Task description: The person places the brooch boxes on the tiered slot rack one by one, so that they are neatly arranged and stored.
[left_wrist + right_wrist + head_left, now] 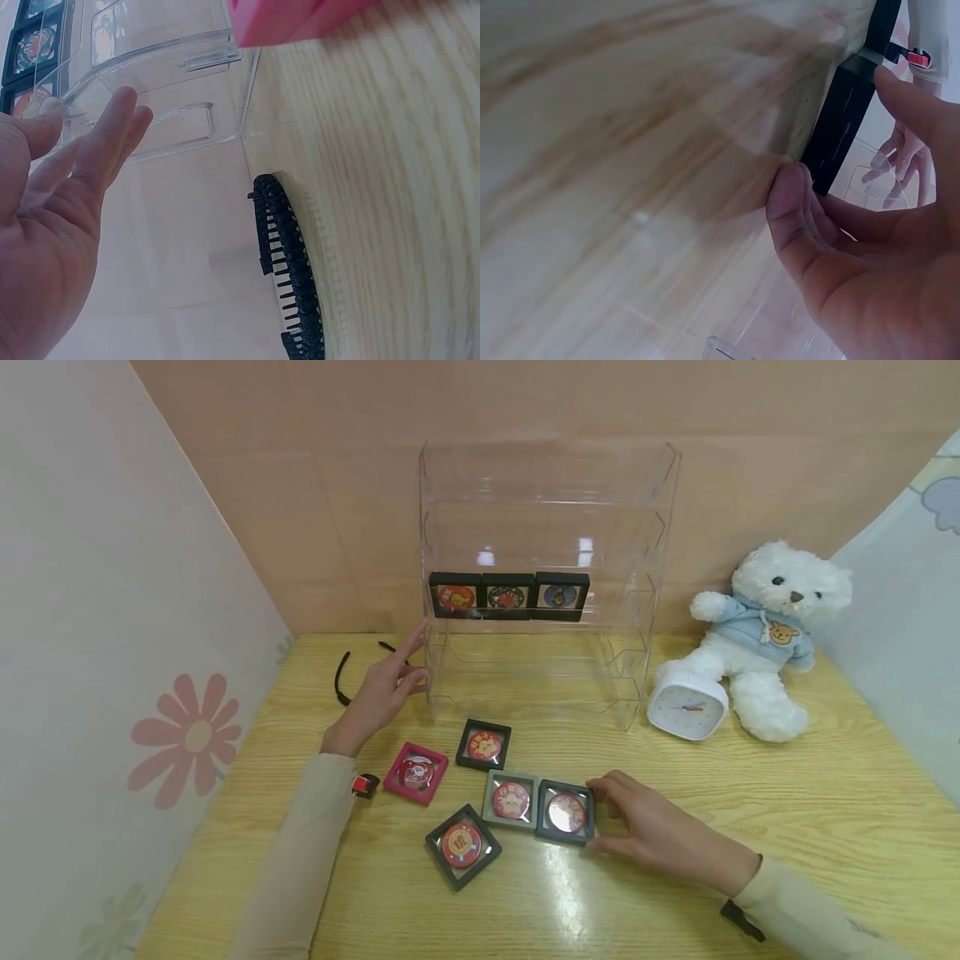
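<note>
My left hand (378, 693) touches the left side of the clear acrylic display rack (540, 710), its fingers extended. In the left wrist view, the hand (67, 202) shows an uncurled palm beside the rack's side panel. My right hand (648, 835) grips the right end of a dark square badge frame (566, 812) between thumb and fingers. That frame lies against a grey-green badge frame (511, 800) on its left. The right wrist view shows the thumb and the bent fingers (789, 206) at opposite edges of the dark frame (847, 112).
A black badge frame (483, 745), a pink one (416, 773) and a tilted dark one (462, 847) lie on the wooden table. Three framed badges (508, 597) stand in the rack. A white clock (687, 707) and teddy bear (772, 635) sit right; a black hair clip (292, 270) lies left.
</note>
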`<state>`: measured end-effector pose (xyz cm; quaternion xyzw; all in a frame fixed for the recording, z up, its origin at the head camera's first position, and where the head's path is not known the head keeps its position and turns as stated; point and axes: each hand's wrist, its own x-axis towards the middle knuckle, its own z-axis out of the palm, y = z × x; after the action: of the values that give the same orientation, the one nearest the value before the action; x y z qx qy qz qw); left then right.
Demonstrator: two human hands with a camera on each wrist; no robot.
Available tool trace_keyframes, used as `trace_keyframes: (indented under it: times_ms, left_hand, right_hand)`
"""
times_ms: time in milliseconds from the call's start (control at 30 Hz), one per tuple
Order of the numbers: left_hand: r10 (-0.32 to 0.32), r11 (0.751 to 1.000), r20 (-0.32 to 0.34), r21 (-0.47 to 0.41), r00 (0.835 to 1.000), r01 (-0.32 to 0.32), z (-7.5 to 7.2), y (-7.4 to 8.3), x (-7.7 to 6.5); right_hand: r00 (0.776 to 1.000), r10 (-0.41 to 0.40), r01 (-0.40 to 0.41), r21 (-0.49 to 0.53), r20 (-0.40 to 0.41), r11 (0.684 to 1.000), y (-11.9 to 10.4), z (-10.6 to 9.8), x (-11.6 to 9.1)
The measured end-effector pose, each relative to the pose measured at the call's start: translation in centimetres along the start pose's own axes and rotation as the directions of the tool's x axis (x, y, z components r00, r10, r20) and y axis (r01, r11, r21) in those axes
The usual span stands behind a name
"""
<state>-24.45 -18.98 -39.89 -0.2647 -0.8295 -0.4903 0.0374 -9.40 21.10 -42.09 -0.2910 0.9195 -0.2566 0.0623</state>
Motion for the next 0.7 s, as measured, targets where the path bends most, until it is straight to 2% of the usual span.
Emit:
trace_keyframes:
  times_ms: [133, 400, 700]
  left_hand:
    - [-0.005, 1.0, -0.002, 0.004, 1.0, 0.005, 0.02, -0.04, 0.01]
    - [-0.01, 1.0, -0.005, 0.014, 1.0, 0.01, 0.05, 0.09, 0.09]
    - [-0.016, 1.0, -0.008, 0.02, 1.0, 0.016, 0.06, 0.08, 0.03]
  right_hand:
    - [1.0, 0.002, -0.002, -0.023, 0.004, 1.0, -0.15, 0.02, 0.15]
    - [1.0, 0.01, -0.01, -0.003, -0.004, 1.0, -0.09, -0.06, 0.14]
    - [0.997, 0.014, -0.012, 0.028, -0.07, 1.0, -0.1, 0.18, 0.01]
